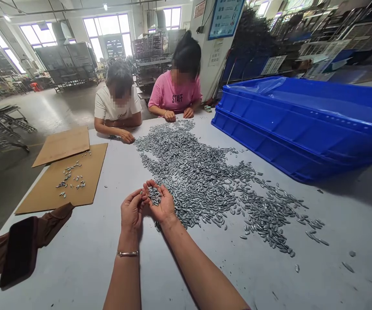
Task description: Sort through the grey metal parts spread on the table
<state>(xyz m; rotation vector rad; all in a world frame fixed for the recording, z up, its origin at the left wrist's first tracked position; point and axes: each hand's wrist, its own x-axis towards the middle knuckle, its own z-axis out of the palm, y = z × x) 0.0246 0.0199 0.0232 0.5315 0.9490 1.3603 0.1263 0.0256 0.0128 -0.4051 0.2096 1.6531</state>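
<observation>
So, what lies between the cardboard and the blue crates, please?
Bare table, then the heap of grey parts, in the head view.

**Near edge open, right side walled by crates**

Bare counter runs free along the near edge and in the lane between the cardboard sheets and the grey metal pieces. The pieces cover the middle up to two co-workers' arms at the far end. Stacked blue crates block the far right. A phone on a brown cloth takes up the near left corner.
</observation>
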